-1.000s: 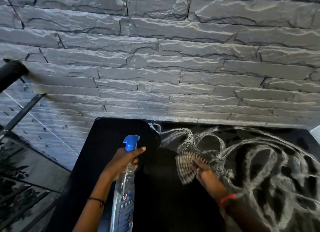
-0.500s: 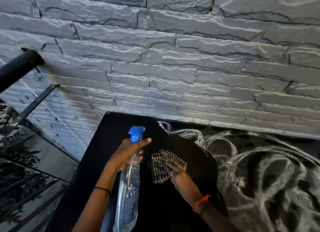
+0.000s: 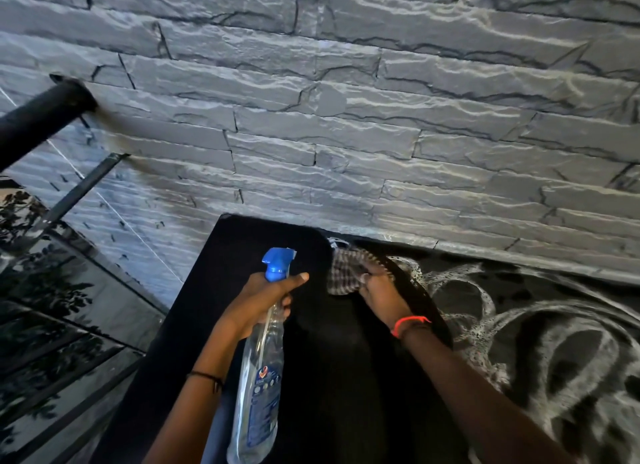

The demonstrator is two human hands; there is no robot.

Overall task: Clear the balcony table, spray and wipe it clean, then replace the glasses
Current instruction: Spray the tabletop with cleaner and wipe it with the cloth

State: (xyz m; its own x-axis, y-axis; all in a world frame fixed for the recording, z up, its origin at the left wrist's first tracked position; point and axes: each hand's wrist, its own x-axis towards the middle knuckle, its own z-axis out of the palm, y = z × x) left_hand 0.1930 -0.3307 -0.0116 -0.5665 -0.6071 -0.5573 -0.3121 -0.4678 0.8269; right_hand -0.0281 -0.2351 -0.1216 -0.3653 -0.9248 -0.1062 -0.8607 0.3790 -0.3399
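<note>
A black table (image 3: 221, 290) stands against the stone wall. White foam swirls (image 3: 540, 332) cover its right half; the left half is wiped dark. My left hand (image 3: 263, 300) grips a clear spray bottle (image 3: 259, 387) with a blue trigger head, held upright over the table's left part. My right hand (image 3: 377, 287) presses a checked cloth (image 3: 343, 273) flat on the tabletop near the back edge, at the boundary of the foam. No glasses are in view.
A grey stone wall (image 3: 346, 117) runs right behind the table. At the left a black handrail (image 3: 41, 120) and a glass balustrade (image 3: 52, 290) close off the balcony.
My right hand has swept the cloth away from me toward the table's back edge, widening the wiped dark patch. The left hand and bottle stayed put.
</note>
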